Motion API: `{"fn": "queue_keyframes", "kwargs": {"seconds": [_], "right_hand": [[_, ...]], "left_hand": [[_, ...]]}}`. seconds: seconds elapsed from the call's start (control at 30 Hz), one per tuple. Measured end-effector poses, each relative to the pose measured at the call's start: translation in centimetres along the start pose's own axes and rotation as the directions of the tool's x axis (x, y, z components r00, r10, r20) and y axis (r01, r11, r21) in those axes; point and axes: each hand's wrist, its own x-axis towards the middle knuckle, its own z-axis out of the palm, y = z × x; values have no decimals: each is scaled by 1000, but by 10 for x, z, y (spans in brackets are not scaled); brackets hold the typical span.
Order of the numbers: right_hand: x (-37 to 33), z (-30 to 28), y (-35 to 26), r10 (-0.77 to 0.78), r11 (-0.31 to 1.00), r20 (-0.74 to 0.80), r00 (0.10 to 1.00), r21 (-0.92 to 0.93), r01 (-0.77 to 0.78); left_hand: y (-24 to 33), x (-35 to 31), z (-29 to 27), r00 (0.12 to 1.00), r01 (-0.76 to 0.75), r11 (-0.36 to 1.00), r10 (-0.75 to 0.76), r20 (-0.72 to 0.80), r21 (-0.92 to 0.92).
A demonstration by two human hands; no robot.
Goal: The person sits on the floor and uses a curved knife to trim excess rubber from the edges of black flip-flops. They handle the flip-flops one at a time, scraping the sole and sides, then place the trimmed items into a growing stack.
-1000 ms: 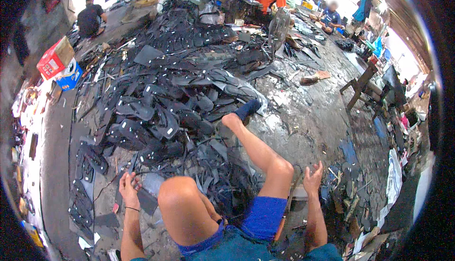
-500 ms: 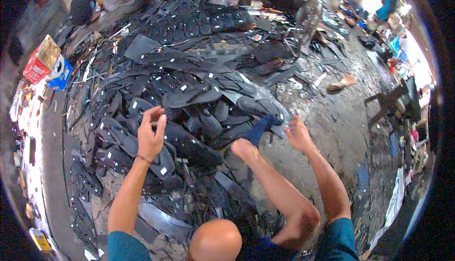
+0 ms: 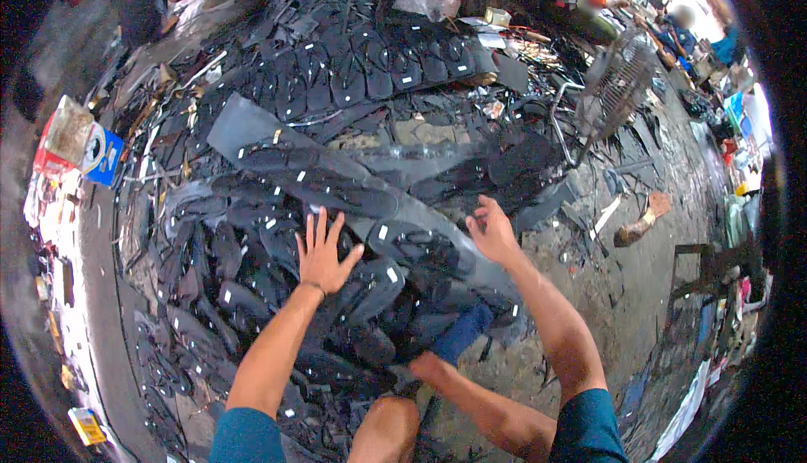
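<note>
My left hand is open, its fingers spread over a heap of black flip-flops, and I cannot tell whether it touches them. Just beneath it lies a black flip-flop with a small white tag. My right hand hovers near the edge of a long dark grey sheet, fingers apart and nothing in them. Several flip-flops lie along that sheet, among them a dark pair between my hands. My foot in a dark blue sock rests by the sheet's near end.
A row of black flip-flops lies farther off. Beside it stands a metal fan. A red and blue box sits at left. Dark scraps and a brown piece lie on the floor. Other people sit or bend at the far side.
Both my hands have reached farther forward over the heap, and the left has spread its fingers. The view has shifted, so the flip-flops and sheet appear lower and nearer.
</note>
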Motion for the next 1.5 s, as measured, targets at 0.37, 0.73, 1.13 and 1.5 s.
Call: {"fn": "queue_keyframes", "kwargs": {"seconds": [0.37,0.73,1.13,1.5], "right_hand": [[338,45,48,460,658,107,881,625,-420],[421,45,-12,358,152,164,919,961,-230],[237,-99,-141,-147,952,-418,896,187,243],[-101,-226,-179,72,850,-703,707,414,326]], "left_hand": [[-6,16,0,992,95,990,-85,88,-104],[-23,27,-2,988,86,966,-50,149,-244],[-28,13,11,1000,13,967,-7,26,-255],[-19,-3,22,939,-117,948,9,-343,-295]]}}
